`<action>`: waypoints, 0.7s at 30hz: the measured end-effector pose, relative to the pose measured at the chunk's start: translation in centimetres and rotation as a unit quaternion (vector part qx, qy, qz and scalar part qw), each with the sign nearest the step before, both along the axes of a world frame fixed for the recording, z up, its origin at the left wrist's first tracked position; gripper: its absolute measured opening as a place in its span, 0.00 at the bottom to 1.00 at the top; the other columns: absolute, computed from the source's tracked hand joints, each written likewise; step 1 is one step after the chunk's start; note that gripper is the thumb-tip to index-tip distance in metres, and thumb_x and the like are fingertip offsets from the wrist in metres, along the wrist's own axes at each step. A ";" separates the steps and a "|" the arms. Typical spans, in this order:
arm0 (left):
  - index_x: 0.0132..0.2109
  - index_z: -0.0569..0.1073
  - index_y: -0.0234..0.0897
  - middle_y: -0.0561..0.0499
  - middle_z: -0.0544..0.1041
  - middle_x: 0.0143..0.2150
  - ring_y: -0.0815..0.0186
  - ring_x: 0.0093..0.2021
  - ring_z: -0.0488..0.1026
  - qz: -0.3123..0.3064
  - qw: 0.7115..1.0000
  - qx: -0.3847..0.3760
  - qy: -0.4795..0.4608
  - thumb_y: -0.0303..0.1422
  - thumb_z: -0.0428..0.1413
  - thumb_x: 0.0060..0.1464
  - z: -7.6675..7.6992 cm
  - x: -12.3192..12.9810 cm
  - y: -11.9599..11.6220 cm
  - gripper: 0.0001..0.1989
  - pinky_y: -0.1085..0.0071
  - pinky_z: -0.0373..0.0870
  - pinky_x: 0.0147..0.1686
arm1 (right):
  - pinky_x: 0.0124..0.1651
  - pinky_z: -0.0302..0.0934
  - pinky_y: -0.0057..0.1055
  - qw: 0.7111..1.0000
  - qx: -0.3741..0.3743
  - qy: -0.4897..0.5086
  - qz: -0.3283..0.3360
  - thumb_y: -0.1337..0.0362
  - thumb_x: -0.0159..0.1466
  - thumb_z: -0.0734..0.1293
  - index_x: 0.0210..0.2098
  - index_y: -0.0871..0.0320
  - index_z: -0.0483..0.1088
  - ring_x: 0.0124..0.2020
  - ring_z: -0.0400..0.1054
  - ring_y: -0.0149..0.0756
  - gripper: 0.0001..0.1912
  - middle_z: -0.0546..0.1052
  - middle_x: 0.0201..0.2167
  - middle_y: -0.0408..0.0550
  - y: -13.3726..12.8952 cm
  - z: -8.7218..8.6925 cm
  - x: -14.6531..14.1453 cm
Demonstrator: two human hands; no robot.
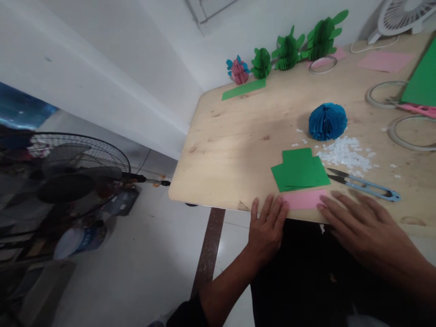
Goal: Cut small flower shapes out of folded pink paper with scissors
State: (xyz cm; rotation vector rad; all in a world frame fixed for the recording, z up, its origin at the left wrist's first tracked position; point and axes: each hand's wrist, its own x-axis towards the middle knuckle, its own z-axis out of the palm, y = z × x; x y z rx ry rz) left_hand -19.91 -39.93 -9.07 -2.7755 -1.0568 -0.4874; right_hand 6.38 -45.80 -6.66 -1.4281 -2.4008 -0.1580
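Observation:
A strip of pink paper (pixel 304 200) lies flat along the table's front edge. My left hand (pixel 269 225) rests on its left end, fingers stretched out and flat. On the right end lie the fingertips of my right hand (pixel 363 222), also spread flat. Just beyond the strip are several overlapping pieces of green paper (pixel 299 168). Blue-handled thread snips (pixel 366 185) lie beyond my right hand, blades pointing left. Small white paper bits (pixel 347 153) are heaped behind them, beside a pleated blue paper ball (pixel 327 121).
Several pleated paper figures (pixel 288 52) stand along the wall, a green strip (pixel 244 89) before them. Tape rolls (pixel 397 136), pink-handled scissors (pixel 418 109) and green paper (pixel 422 81) are at the right. A white fan (pixel 405 16) stands behind; a black floor fan (pixel 75 168) is left of the wooden table (pixel 218 159).

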 end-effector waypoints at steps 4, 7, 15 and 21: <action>0.66 0.64 0.29 0.40 0.69 0.67 0.52 0.73 0.52 0.020 1.000 -0.006 -0.012 0.25 0.48 0.62 0.1 -0.2 0.0 0.26 0.43 0.48 0.70 | 0.57 0.58 0.62 0.999 0.032 -0.038 -0.002 0.69 0.69 0.60 0.72 0.64 0.52 0.63 0.63 0.65 0.32 0.72 0.62 0.65 -0.5 1.1 1.9; 0.67 0.63 0.29 0.41 0.68 0.67 0.50 0.73 0.52 0.023 0.999 -0.016 -0.014 0.26 0.49 0.61 0.3 -0.3 -0.1 0.27 0.42 0.48 0.70 | 0.57 0.57 0.61 0.999 0.038 -0.010 -0.017 0.67 0.69 0.61 0.73 0.65 0.48 0.62 0.64 0.65 0.36 0.70 0.63 0.67 -0.1 1.8 0.9; 0.68 0.61 0.27 0.38 0.65 0.69 0.48 0.75 0.47 0.021 0.999 -0.024 -0.018 0.35 0.51 0.62 1.2 1.5 -0.7 0.29 0.38 0.38 0.70 | 0.64 0.52 0.61 0.998 0.000 0.068 0.017 0.56 0.67 0.64 0.68 0.69 0.60 0.65 0.61 0.60 0.34 0.71 0.63 0.68 2.2 0.1 -3.3; 0.68 0.61 0.25 0.39 0.63 0.70 0.54 0.75 0.46 -0.004 1.000 -0.024 0.010 0.36 0.48 0.64 1.3 3.3 -0.2 0.29 0.43 0.35 0.72 | 0.66 0.50 0.60 0.999 0.004 0.036 0.020 0.59 0.66 0.65 0.65 0.70 0.62 0.65 0.61 0.57 0.32 0.70 0.63 0.68 2.4 -0.7 -3.3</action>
